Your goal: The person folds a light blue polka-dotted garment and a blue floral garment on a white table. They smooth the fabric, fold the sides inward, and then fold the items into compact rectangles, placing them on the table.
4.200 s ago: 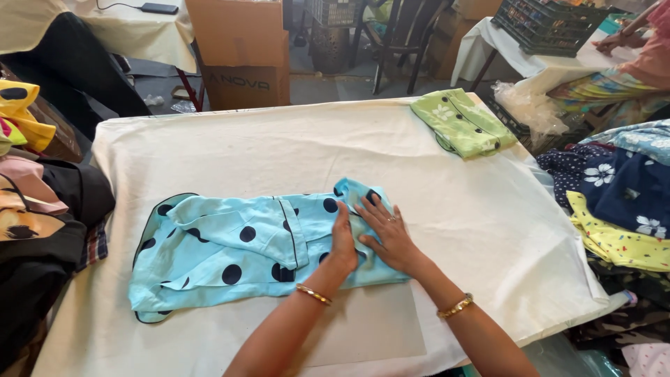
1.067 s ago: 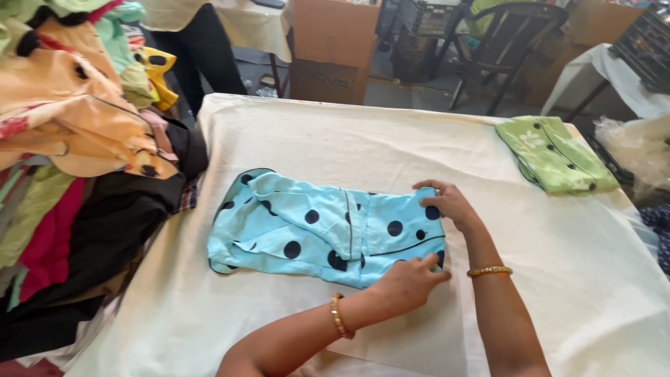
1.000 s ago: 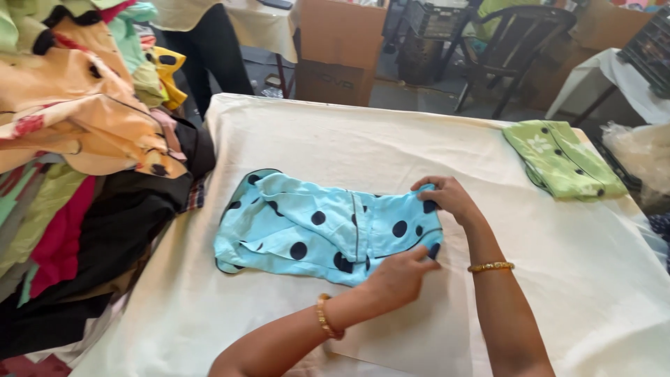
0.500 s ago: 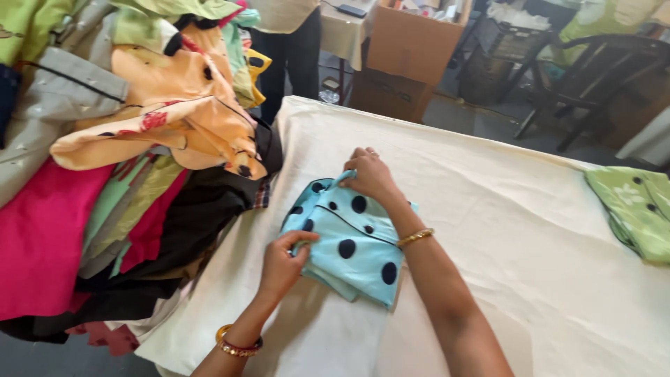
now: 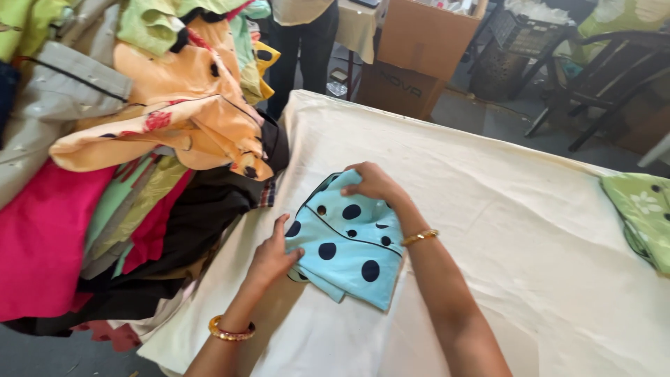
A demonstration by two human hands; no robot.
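Note:
A light blue garment with dark polka dots (image 5: 352,244) lies folded into a small square on the cream-covered table (image 5: 502,223). My left hand (image 5: 272,255) grips its near-left edge, thumb on top. My right hand (image 5: 373,183) holds the far edge of the fold, fingers curled over the cloth. Both wrists wear gold bangles.
A big heap of mixed clothes (image 5: 118,167) in orange, pink, green and black crowds the table's left side. A folded green garment (image 5: 645,216) lies at the right edge. Behind stand a cardboard box (image 5: 419,49), a dark chair (image 5: 607,77) and a person (image 5: 303,35).
The blue garment went from spread wide to folded in half, then into a compact square. Both hands moved left with it, and my view swung toward the clothes heap.

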